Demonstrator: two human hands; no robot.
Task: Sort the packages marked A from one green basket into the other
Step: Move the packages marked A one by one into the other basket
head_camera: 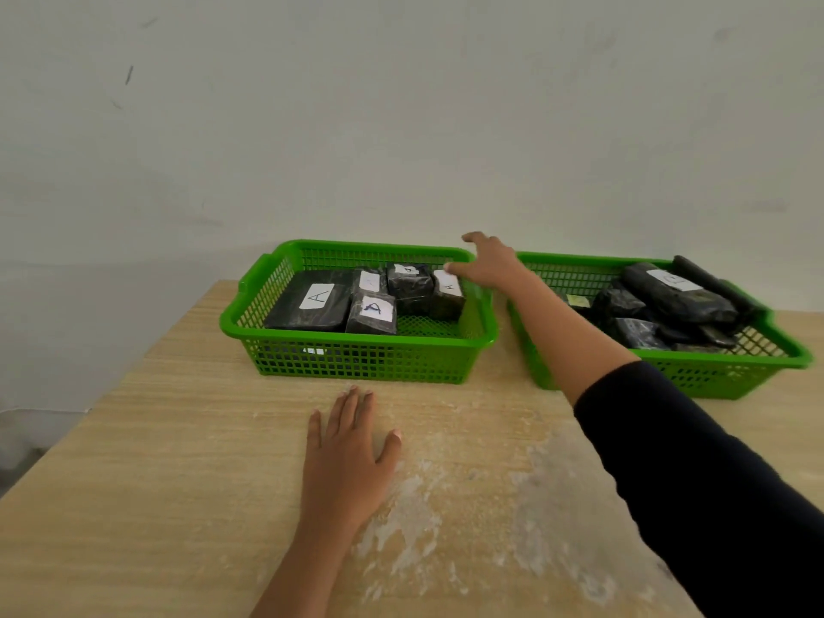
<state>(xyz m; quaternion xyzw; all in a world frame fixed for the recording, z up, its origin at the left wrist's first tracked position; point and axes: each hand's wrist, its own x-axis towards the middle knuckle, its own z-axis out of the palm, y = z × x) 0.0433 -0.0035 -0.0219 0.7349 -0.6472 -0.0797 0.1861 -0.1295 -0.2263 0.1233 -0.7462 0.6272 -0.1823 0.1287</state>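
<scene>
Right hand (488, 260) extended over left green plastic mesh basket (356, 363), fingers (455, 268) spread, empty, touching upright black-wrapped package marked A (447, 296) at basket's right end; left hand (348, 457) flat on wooden desk (156, 483), farther away.

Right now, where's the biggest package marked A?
The biggest package marked A lies flat in the left green basket, at its left end, beside a smaller A package.

The person's right arm wears a long black sleeve (695, 475), plain and unmarked, pushed up to mid-forearm; the left arm shows no sleeve; both hands, left hand (345, 452) and right hand (488, 263), are bare.
</scene>
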